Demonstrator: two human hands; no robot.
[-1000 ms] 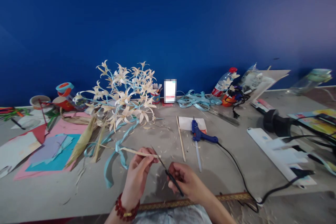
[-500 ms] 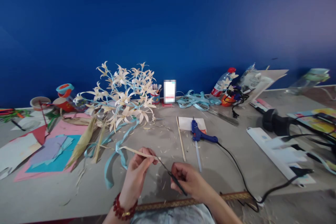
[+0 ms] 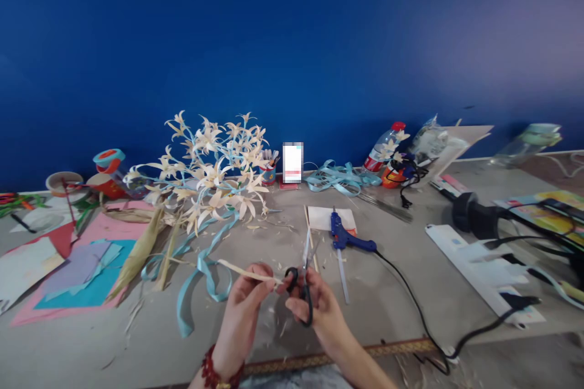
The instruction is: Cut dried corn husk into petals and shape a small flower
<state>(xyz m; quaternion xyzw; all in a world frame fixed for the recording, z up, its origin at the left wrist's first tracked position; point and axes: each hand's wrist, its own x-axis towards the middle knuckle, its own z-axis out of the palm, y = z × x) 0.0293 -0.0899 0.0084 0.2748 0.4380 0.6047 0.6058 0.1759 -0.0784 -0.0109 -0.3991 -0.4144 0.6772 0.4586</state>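
Low in the middle of the head view, my left hand (image 3: 246, 301) pinches a narrow cream strip (image 3: 241, 268) that looks like dried corn husk. Its far end points left, toward the blue ribbon (image 3: 205, 273). Black-handled scissors (image 3: 305, 255) sit in my right hand (image 3: 322, 310), blades pointing up and slightly apart, fingers around the handles. The right fingertips are close to the strip's near end; whether they touch it I cannot tell. Behind my hands, to the left, stands a bunch of cream husk flowers (image 3: 214, 152) on pale blue stems.
A blue glue gun (image 3: 349, 237) lies right of my hands, its cord running to the table's front edge. Beyond it is a white power strip (image 3: 479, 279) with plugs. Coloured paper (image 3: 82, 292) and a husk (image 3: 141, 249) lie at left; a bottle (image 3: 383, 149) leans at the back.
The scissors have swung from pointing at the strip to pointing upward, away from it. My right hand has turned and its fingertips have come closer to my left hand. The left still holds the strip.
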